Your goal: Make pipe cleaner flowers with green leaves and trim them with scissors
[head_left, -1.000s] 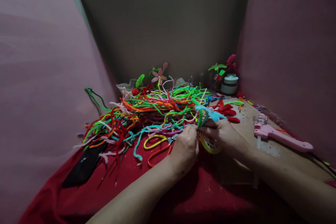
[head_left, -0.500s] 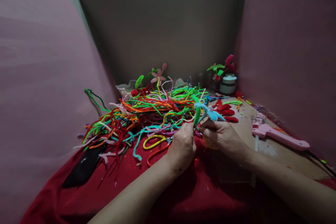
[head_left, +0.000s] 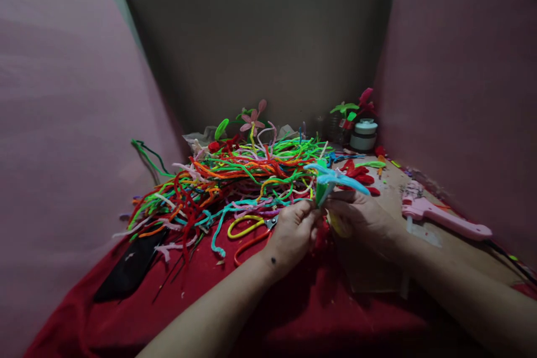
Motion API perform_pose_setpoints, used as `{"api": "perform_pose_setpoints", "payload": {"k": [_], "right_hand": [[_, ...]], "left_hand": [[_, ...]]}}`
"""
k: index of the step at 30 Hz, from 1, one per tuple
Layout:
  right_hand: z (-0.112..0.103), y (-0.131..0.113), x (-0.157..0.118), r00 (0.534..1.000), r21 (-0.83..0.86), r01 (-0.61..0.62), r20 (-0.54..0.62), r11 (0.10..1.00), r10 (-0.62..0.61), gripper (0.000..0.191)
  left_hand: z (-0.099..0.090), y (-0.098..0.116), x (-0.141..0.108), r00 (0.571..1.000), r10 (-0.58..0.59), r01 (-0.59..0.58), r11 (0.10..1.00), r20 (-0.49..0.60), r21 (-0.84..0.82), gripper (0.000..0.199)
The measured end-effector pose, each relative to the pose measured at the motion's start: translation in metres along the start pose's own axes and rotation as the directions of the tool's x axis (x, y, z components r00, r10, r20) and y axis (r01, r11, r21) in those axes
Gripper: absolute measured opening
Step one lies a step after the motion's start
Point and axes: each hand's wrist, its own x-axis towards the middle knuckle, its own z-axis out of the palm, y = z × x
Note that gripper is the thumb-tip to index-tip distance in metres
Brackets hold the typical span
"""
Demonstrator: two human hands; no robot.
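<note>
A light blue pipe-cleaner flower with a green pipe-cleaner leaf beside its stem rises between my two hands. My left hand is closed, its thumb and fingers pinching low on the stem. From the other side my right hand is closed at the same stem, its fingertips partly hidden and dim. Something yellow shows just under my right fingers. Scissors with a yellow and an orange-red handle loop lie left of my left hand, on the red cloth.
Behind my hands spreads a large heap of coloured pipe cleaners. A pink glue gun rests on the board at right, its cord trailing off. A black flat case lies at left. Toward the back stand a lidded jar and a pink flower.
The blue flower has turned and tipped so its petals now spread wider to the right. My left hand has rotated a little, and the right fingers have shifted on the stem.
</note>
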Motion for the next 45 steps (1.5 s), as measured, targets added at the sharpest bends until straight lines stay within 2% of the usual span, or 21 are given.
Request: {"api": "perform_pose_setpoints", "payload": {"k": [5, 10, 16, 19, 21, 25, 27, 30, 32, 34, 35, 38, 39, 41, 43, 45], "right_hand": [[-0.006, -0.002, 0.003, 0.991, 0.175, -0.065, 0.131, 0.982, 0.042, 0.031], [-0.011, -0.008, 0.001, 0.962, 0.095, -0.110, 0.259, 0.989, 0.082, 0.026], [-0.012, -0.009, 0.000, 0.960, -0.083, -0.023, 0.278, 0.996, 0.046, 0.024], [-0.012, -0.006, -0.003, 0.971, -0.121, 0.024, 0.238, 0.992, 0.005, 0.024], [-0.012, -0.003, -0.005, 0.983, -0.120, 0.034, 0.183, 0.992, -0.012, 0.025], [-0.009, 0.001, -0.010, 0.997, -0.064, -0.040, 0.062, 0.997, 0.044, 0.026], [-0.006, 0.000, -0.011, 0.997, -0.013, -0.055, 0.048, 0.998, 0.055, 0.027], [0.000, -0.004, -0.008, 0.999, 0.035, -0.030, 0.023, 0.999, 0.029, 0.029], [0.004, -0.007, -0.006, 1.000, 0.063, 0.010, -0.012, 0.998, -0.009, 0.028], [0.007, -0.008, -0.005, 0.997, 0.076, 0.050, -0.060, 0.996, -0.046, 0.026], [0.008, -0.008, -0.005, 0.995, 0.070, 0.062, -0.080, 0.996, -0.056, 0.023], [0.008, -0.009, -0.005, 0.993, 0.012, 0.068, -0.100, 0.998, -0.066, 0.017], [0.008, -0.008, -0.005, 0.992, -0.005, 0.074, -0.101, 0.997, -0.074, 0.016], [0.007, -0.007, -0.004, 0.990, -0.016, 0.094, -0.101, 0.995, -0.095, 0.015], [0.004, -0.006, -0.003, 0.989, 0.009, 0.112, -0.096, 0.994, -0.110, 0.012], [0.002, -0.005, -0.003, 0.988, 0.040, 0.125, -0.092, 0.991, -0.121, 0.010]], "left_hand": [[-0.008, 0.004, 0.001, 0.979, -0.069, 0.120, 0.958, 0.194, -0.262, 0.024], [-0.015, 0.000, 0.005, 0.886, -0.082, 0.318, 0.825, 0.457, -0.468, 0.025], [-0.021, 0.000, 0.002, 0.783, -0.022, 0.442, 0.722, 0.621, -0.532, 0.025], [-0.023, -0.001, 0.002, 0.749, -0.037, 0.501, 0.685, 0.662, -0.529, 0.023], [-0.024, -0.001, 0.004, 0.735, -0.073, 0.525, 0.690, 0.674, -0.498, 0.022], [-0.024, -0.001, 0.008, 0.761, -0.143, 0.505, 0.743, 0.633, -0.439, 0.026], [-0.021, 0.000, 0.009, 0.810, -0.136, 0.434, 0.793, 0.570, -0.428, 0.030], [-0.014, 0.000, 0.008, 0.941, -0.075, 0.199, 0.910, 0.329, -0.363, 0.027], [-0.009, -0.002, 0.007, 0.990, -0.010, 0.045, 0.967, 0.142, -0.250, 0.020], [-0.005, -0.005, 0.005, 0.995, 0.103, -0.102, 0.993, 0.005, -0.062, 0.018], [-0.004, -0.007, 0.004, 0.982, 0.183, -0.181, 0.982, -0.037, 0.053, 0.017], [-0.003, -0.011, 0.002, 0.915, 0.396, -0.352, 0.878, -0.078, 0.324, 0.013], [-0.003, -0.010, 0.002, 0.907, 0.414, -0.365, 0.865, -0.080, 0.344, 0.014], [-0.003, -0.006, 0.001, 0.935, 0.342, -0.308, 0.914, -0.095, 0.265, 0.019], [-0.003, -0.001, 0.002, 0.985, 0.163, -0.162, 0.986, -0.063, 0.028, 0.025], [-0.004, 0.003, 0.002, 0.997, 0.002, 0.020, 0.962, 0.078, -0.273, 0.026]]}}
